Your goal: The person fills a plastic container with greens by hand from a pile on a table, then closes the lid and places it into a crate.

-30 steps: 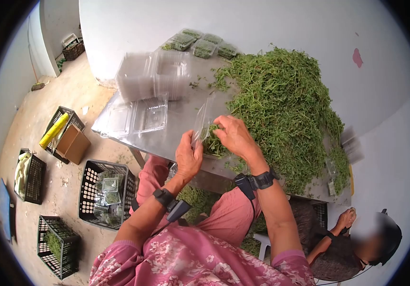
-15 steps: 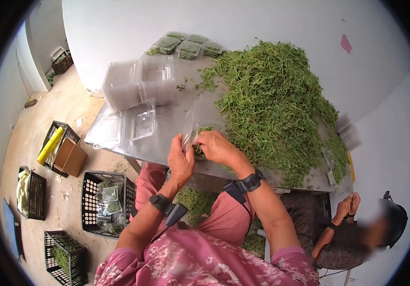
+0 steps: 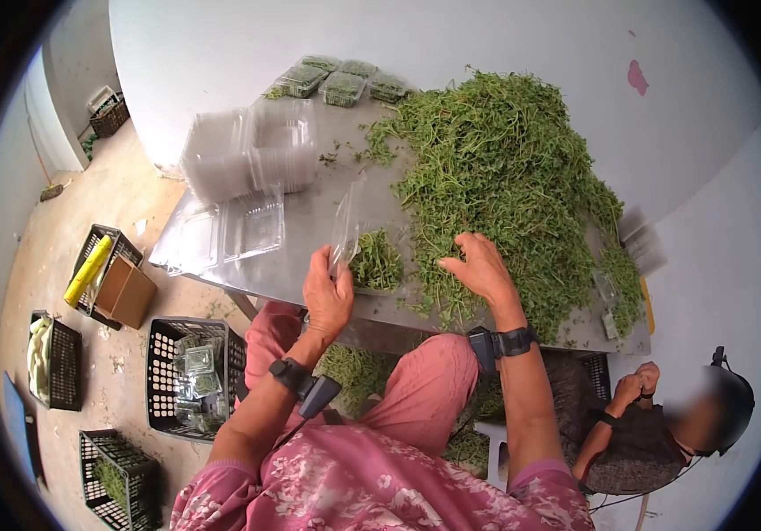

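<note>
My left hand point(image 3: 328, 294) grips the raised lid edge of a clear plastic clamshell box point(image 3: 342, 232) at the table's front edge. Leafy green stems point(image 3: 377, 260) fill part of that box's base. My right hand point(image 3: 487, 273) hovers at the near side of a large heap of greens point(image 3: 504, 168), thumb and fingers apart, with nothing in it. Left of the box, an open clear clamshell point(image 3: 254, 227) lies on the metal table point(image 3: 309, 258). Behind it stands a tall stack of nested clear clamshells point(image 3: 221, 155).
Several filled boxes point(image 3: 343, 88) sit at the table's back. On the floor at left, a black crate point(image 3: 161, 389) holds filled boxes; more crates point(image 3: 66, 363) stand around it. Another person point(image 3: 637, 434) sits at right, hands together. Further greens point(image 3: 349, 373) lie under the table.
My right hand has moved right, from inside the box to the heap, and its fingers have spread. The greens in the box now show. My left hand still holds the lid.
</note>
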`<action>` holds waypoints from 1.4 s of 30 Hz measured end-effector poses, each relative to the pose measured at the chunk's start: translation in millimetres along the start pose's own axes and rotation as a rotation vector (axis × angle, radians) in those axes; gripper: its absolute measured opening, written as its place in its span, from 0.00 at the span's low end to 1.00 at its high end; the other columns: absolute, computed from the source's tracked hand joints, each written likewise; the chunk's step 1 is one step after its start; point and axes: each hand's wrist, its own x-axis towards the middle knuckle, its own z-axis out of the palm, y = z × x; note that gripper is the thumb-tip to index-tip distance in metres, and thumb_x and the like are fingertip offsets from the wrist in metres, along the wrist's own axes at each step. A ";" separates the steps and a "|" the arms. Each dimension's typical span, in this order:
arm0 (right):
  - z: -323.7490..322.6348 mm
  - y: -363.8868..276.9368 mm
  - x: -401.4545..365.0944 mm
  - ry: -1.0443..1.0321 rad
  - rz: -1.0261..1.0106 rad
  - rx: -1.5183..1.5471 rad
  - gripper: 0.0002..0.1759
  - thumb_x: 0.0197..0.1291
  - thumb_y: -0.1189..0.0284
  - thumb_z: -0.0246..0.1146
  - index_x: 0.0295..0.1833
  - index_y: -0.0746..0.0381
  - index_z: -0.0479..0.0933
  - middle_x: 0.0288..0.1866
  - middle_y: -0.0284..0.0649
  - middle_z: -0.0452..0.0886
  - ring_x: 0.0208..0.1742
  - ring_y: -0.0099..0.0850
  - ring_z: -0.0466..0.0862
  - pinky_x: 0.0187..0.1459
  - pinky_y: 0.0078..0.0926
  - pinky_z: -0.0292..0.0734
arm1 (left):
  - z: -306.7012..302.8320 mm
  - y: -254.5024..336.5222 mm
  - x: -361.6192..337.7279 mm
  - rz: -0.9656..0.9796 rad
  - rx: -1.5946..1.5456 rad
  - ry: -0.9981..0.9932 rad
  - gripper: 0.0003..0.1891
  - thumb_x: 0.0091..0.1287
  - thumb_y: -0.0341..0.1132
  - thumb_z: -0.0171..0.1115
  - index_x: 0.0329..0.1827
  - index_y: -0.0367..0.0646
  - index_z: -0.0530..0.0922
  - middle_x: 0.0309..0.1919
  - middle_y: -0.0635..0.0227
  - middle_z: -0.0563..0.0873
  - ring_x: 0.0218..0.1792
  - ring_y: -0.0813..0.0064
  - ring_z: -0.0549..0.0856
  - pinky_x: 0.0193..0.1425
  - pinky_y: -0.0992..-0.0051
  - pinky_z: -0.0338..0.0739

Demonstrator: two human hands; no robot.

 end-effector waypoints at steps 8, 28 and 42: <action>23.1 36.9 -13.6 -0.103 0.125 -0.002 0.18 0.53 0.71 0.70 0.46 0.70 0.76 0.47 0.55 0.79 0.52 0.51 0.80 0.51 0.46 0.75 | -1.3 0.8 0.2 -0.032 -0.006 -0.012 0.18 0.64 0.31 0.57 0.56 0.34 0.71 0.42 0.45 0.81 0.44 0.44 0.81 0.50 0.58 0.76; 0.1 -48.4 6.9 0.069 0.154 0.627 0.12 0.56 0.71 0.67 0.35 0.69 0.75 0.23 0.35 0.78 0.24 0.20 0.73 0.26 0.25 0.71 | -4.5 8.3 1.8 -0.023 -0.001 0.006 0.17 0.65 0.32 0.58 0.54 0.36 0.72 0.41 0.47 0.82 0.41 0.45 0.82 0.46 0.58 0.76; 35.4 -73.3 2.7 -0.007 -0.271 0.318 0.17 0.57 0.72 0.67 0.49 0.70 0.76 0.38 0.50 0.83 0.38 0.41 0.85 0.38 0.34 0.80 | -3.1 7.6 1.4 -0.052 -0.017 -0.009 0.17 0.65 0.32 0.58 0.55 0.37 0.72 0.42 0.48 0.82 0.42 0.45 0.82 0.47 0.57 0.76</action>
